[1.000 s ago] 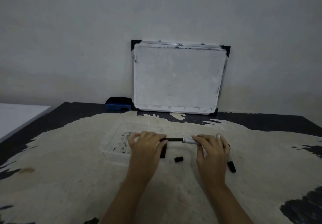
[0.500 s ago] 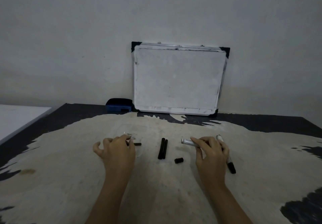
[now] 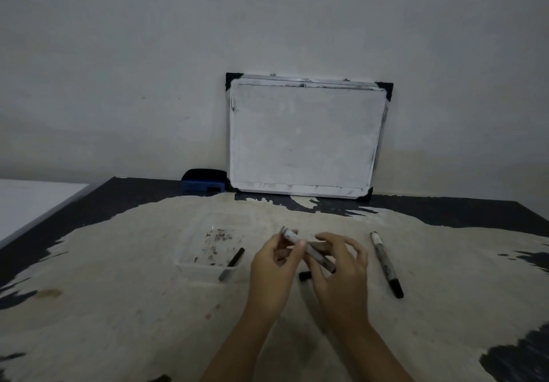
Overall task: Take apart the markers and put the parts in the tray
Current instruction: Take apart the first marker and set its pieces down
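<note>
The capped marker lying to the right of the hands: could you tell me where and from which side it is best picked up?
Grip the capped marker mid-barrel, coming from above, fingers pinching across its width; it lies flat with bare table both sides.

Dim, flat light; soft, grainy picture

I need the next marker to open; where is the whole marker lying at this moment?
The whole marker lies on the table, just right of the right hand.

No text can be read anywhere; the print on the markers [image 3: 386,262] is too blurred.
</note>
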